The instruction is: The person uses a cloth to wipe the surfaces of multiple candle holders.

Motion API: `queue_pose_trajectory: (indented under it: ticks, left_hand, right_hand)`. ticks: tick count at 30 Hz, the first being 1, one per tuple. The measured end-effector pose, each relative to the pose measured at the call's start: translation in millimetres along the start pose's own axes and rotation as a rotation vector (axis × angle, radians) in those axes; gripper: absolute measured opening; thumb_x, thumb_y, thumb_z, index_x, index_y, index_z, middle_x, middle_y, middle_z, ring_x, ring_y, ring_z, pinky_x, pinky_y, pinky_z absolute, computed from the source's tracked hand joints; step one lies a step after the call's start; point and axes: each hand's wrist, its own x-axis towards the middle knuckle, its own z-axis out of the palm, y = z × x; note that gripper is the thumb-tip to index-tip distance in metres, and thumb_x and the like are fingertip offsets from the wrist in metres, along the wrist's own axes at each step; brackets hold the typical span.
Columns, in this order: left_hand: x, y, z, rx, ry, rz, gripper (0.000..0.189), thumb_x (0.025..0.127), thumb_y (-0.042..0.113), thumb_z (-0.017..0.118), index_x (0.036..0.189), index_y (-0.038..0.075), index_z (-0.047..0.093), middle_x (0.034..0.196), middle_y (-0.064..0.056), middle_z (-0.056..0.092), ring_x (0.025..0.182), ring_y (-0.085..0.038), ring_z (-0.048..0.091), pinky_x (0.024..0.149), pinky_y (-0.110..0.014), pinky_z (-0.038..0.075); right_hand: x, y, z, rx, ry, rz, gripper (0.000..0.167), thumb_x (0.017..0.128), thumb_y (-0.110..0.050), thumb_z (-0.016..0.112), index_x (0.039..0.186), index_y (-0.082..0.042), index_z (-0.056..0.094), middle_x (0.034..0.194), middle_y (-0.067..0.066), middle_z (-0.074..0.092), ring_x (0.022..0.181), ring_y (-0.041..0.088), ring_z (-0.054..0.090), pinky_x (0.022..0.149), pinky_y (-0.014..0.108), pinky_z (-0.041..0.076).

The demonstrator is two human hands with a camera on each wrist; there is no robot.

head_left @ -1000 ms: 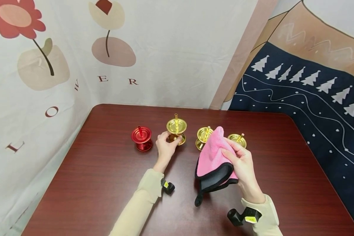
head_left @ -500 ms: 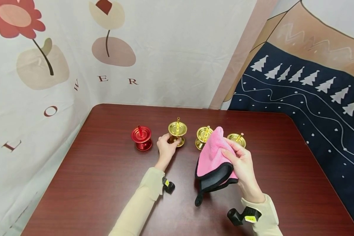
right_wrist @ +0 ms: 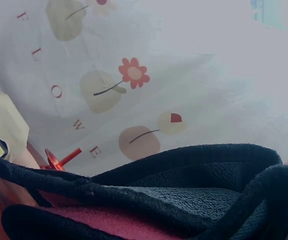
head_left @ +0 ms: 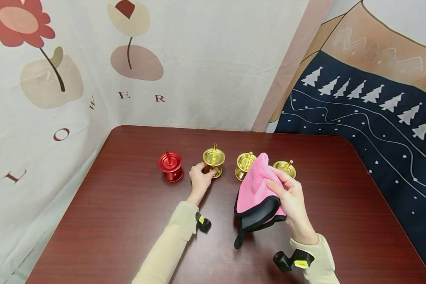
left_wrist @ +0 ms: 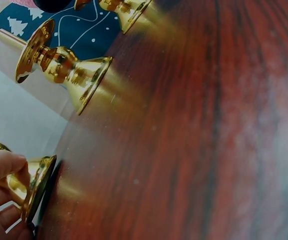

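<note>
My left hand (head_left: 200,178) grips a gold candle holder (head_left: 214,156) by its lower part, between thumb and fingers. It stands upright; in the left wrist view the base of this candle holder (left_wrist: 40,185) is at the tabletop, with a thin dark line under it, and I cannot tell whether it touches. My right hand (head_left: 294,201) pinches a pink cloth (head_left: 257,185) with black edging and a grey inner side. The cloth hangs in folds and partly covers a second gold candle holder (head_left: 245,161). Behind the right hand, a third gold candle holder (head_left: 285,167) is partly hidden.
A red candle holder (head_left: 170,163) stands to the left of my left hand. All of them are near the far side of the dark red wooden table (head_left: 127,205). Printed curtains (head_left: 206,79) hang behind the table.
The left hand has brought the gold candle holder down and slightly nearer and to the right. The right hand and the cloth have stayed nearly still.
</note>
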Motion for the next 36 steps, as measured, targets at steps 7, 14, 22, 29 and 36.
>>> queue_pose_trajectory:
  ticks: [7, 14, 22, 29, 36]
  left_hand:
    - [0.0, 1.4, -2.4, 0.026, -0.012, -0.046, 0.027, 0.062, 0.012, 0.082, 0.087, 0.004, 0.074, 0.085, -0.012, 0.07, 0.081, -0.035, 0.056, 0.077, -0.047, 0.041]
    - [0.0, 0.1, -3.6, 0.085, -0.028, -0.097, 0.029, 0.059, 0.016, 0.085, 0.081, 0.002, 0.073, 0.08, -0.013, 0.068, 0.081, -0.034, 0.052, 0.077, -0.045, 0.039]
    - [-2.6, 3.4, -8.2, 0.052, -0.076, -0.125, 0.041, 0.06, 0.013, 0.085, 0.094, -0.001, 0.067, 0.091, -0.015, 0.068, 0.09, -0.036, 0.055, 0.085, -0.046, 0.039]
    - [-10.2, 14.2, -26.2, -0.029, -0.11, -0.227, 0.044, 0.065, 0.007, 0.079, 0.105, -0.003, 0.064, 0.098, -0.018, 0.066, 0.095, -0.031, 0.061, 0.086, -0.042, 0.046]
    - [-19.8, 16.0, -51.8, -0.101, -0.095, -0.263, 0.039, 0.068, 0.004, 0.077, 0.104, -0.005, 0.065, 0.101, -0.023, 0.066, 0.095, -0.035, 0.063, 0.086, -0.044, 0.047]
  right_hand:
    - [-0.2, 0, 0, -0.001, -0.003, 0.002, 0.033, 0.086, 0.003, 0.06, 0.104, -0.023, 0.071, 0.093, -0.005, 0.069, 0.078, 0.008, 0.063, 0.07, 0.021, 0.053]
    - [-0.3, 0, 0, 0.024, -0.009, -0.007, 0.035, 0.086, 0.005, 0.059, 0.102, -0.023, 0.071, 0.092, -0.004, 0.069, 0.077, 0.008, 0.063, 0.069, 0.021, 0.053]
    - [-1.3, -1, 1, 0.015, 0.002, 0.014, 0.033, 0.086, 0.004, 0.06, 0.103, -0.022, 0.071, 0.092, -0.004, 0.069, 0.077, 0.008, 0.064, 0.069, 0.021, 0.053]
    - [-0.8, -1, 1, 0.011, 0.003, 0.02, 0.032, 0.086, 0.003, 0.06, 0.104, -0.022, 0.071, 0.093, -0.004, 0.069, 0.077, 0.009, 0.064, 0.069, 0.022, 0.053]
    - [1.2, 1, 1, 0.017, -0.003, 0.013, 0.032, 0.086, 0.004, 0.06, 0.106, -0.019, 0.07, 0.094, -0.004, 0.069, 0.079, 0.009, 0.064, 0.07, 0.022, 0.053]
